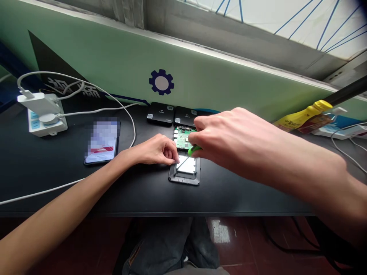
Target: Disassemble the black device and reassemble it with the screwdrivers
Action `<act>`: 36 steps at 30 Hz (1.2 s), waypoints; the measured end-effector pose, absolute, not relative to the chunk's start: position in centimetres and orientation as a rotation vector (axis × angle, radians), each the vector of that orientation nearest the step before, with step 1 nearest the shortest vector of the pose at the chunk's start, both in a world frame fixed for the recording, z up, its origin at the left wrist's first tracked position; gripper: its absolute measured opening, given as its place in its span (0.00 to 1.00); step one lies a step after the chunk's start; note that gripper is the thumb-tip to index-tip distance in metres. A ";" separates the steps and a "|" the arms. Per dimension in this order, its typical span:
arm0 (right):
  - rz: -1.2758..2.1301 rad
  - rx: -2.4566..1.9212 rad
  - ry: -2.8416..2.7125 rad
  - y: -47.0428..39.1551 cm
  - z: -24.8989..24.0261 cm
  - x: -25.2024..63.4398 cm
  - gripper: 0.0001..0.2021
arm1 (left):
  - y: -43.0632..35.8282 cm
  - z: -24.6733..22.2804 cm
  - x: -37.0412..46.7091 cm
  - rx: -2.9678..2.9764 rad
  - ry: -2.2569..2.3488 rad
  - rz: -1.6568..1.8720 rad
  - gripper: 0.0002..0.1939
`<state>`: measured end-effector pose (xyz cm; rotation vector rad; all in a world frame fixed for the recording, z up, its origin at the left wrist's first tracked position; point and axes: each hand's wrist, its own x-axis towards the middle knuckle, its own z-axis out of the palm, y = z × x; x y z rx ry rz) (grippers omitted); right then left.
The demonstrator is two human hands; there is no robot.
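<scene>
My right hand (218,133) is closed round the green handle of a screwdriver (190,151). Its thin shaft slants down to the left, and the tip reaches the upper left part of a white plate (187,165). That plate lies within a black plastic cover (183,180) on the desk. My left hand (164,150) has its fingers curled together, the fingertips at the cover's upper left edge; whatever they may pinch is hidden. Just behind the cover is a green circuit board (181,138), partly covered by my right hand.
Two black boxes (160,114) stand against the green partition. To the left are a phone (102,142), a white power strip (47,122) and looping white cables. A yellow bottle (304,116) is at the right. The desk's front edge (143,214) runs below.
</scene>
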<state>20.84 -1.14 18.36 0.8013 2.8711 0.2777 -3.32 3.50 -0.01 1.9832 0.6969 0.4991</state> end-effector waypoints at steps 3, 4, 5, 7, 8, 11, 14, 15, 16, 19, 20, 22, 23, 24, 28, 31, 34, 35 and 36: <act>0.292 0.773 2.867 -1.5 18.3 20.7 0.09 | 3.5 -0.1 -3.3 1.942 0.747 0.498 0.06; 0.261 0.744 2.872 -1.7 18.4 20.8 0.07 | 3.5 0.0 -3.3 1.927 0.770 0.497 0.05; 0.228 0.712 2.882 -1.8 18.7 20.9 0.06 | 3.5 0.0 -3.3 1.915 0.793 0.503 0.05; 0.168 0.648 2.902 -2.0 19.2 21.1 0.09 | 3.4 0.0 -3.4 1.903 0.820 0.538 0.04; 0.150 0.628 2.913 -2.0 19.4 21.1 0.10 | 3.4 0.1 -3.4 1.905 0.820 0.558 0.04; 0.145 0.624 2.916 -1.7 19.2 20.4 0.08 | 3.4 0.2 -3.3 1.917 0.809 0.575 0.01; 0.259 0.760 2.883 -1.3 18.4 19.6 0.10 | 3.2 0.3 -3.3 1.862 0.835 0.546 0.01; 0.287 0.806 2.873 -1.3 18.2 19.6 0.11 | 3.1 0.4 -3.3 1.827 0.841 0.534 0.01; 0.279 0.818 2.871 -1.2 18.2 19.7 0.10 | 3.0 0.5 -3.2 1.790 0.844 0.524 0.02; 0.108 0.700 2.910 -1.4 18.8 20.4 0.08 | 2.6 0.8 -3.1 1.725 0.864 0.526 0.03; 0.053 0.636 2.930 -1.4 19.1 20.6 0.11 | 2.5 1.0 -3.1 1.728 0.880 0.536 0.02; 0.014 0.535 2.965 -1.5 19.5 20.6 0.14 | 2.4 1.1 -3.1 1.755 0.909 0.542 0.04; 0.043 0.524 2.965 -1.6 19.5 20.3 0.14 | 2.4 1.2 -3.1 1.761 0.915 0.539 0.05; 0.098 0.540 2.958 -1.7 19.4 20.0 0.13 | 2.5 1.1 -3.1 1.757 0.911 0.535 0.06; 0.383 0.776 2.879 -2.1 18.7 18.8 0.12 | 2.7 0.7 -3.2 1.715 0.860 0.541 0.05; 0.340 0.819 2.872 -2.4 18.9 19.6 0.12 | 2.8 0.5 -3.2 1.698 0.856 0.518 0.04; 0.064 0.708 2.857 -2.3 19.4 20.5 0.12 | 2.7 0.6 -3.1 1.658 0.875 0.517 0.06; 0.019 0.693 2.846 -2.2 19.4 20.5 0.12 | 2.7 0.6 -3.1 1.652 0.877 0.523 0.06; 0.030 0.698 2.848 -2.1 19.2 20.3 0.12 | 2.6 0.6 -3.1 1.652 0.873 0.524 0.05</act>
